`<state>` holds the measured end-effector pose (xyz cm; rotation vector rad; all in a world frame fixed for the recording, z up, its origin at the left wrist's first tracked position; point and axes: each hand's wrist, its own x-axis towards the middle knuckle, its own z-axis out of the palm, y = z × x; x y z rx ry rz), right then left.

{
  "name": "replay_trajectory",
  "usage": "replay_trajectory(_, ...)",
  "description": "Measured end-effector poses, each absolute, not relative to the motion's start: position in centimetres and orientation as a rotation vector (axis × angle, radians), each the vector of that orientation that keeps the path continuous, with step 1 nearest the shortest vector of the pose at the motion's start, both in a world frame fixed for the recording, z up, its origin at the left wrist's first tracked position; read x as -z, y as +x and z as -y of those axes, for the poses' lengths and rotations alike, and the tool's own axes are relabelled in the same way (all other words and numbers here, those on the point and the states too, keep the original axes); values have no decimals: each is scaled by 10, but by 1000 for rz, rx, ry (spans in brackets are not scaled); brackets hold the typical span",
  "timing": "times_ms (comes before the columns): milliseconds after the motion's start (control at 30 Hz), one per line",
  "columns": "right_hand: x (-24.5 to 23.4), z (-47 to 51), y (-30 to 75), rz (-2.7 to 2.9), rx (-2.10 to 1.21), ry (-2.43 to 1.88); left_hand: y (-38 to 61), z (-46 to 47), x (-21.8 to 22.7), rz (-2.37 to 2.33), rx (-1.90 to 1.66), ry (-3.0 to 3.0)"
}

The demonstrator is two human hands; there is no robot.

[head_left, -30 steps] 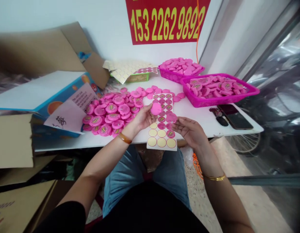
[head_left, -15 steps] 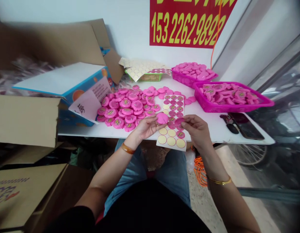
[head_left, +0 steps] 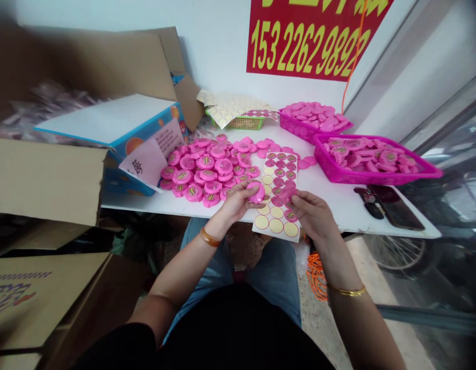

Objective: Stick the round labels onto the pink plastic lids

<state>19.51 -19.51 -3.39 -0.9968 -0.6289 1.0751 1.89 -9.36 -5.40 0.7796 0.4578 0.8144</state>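
My left hand [head_left: 240, 201] is closed on a round pink plastic case [head_left: 256, 192], whose upper face looks plain. Between the thumb and fingertips of my right hand [head_left: 313, 211] is a round pink sticker [head_left: 287, 193], held over the sticker sheet [head_left: 276, 226]. That sheet lies at the table's front edge and overhangs it slightly. Pink stickers fill its upper part; bare yellowish circles show along the bottom and left. To the left of my left hand is a pile of pink cases [head_left: 205, 174], many with printed stickers on top.
Two magenta baskets [head_left: 377, 177] of pink cases stand right and back. A green basket [head_left: 243, 123] bears more sticker sheets. At the right lie a phone [head_left: 400, 208] and a small dark object [head_left: 372, 208]. Open cardboard boxes [head_left: 45, 180] crowd the left side.
My left hand has turned the pink case, so a smoother face shows now. The right hand still holds its sticker over the sheet. The whole view has shifted slightly.
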Motion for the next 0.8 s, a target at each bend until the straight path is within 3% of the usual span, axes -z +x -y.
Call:
replay_trajectory(200,50,192,185,586,-1100,-906,29,97,48,-592,-1015,794)
replay_trajectory(500,42,183,139,887,-566,-1012,58,131,53,-525,-1313,710)
replay_trajectory(633,31,181,158,970,-546,-1065,42,130,50,-481,-1076,780)
replay_trajectory(800,9,176,192,1322,-892,-1102,14,109,47,-321,-558,849)
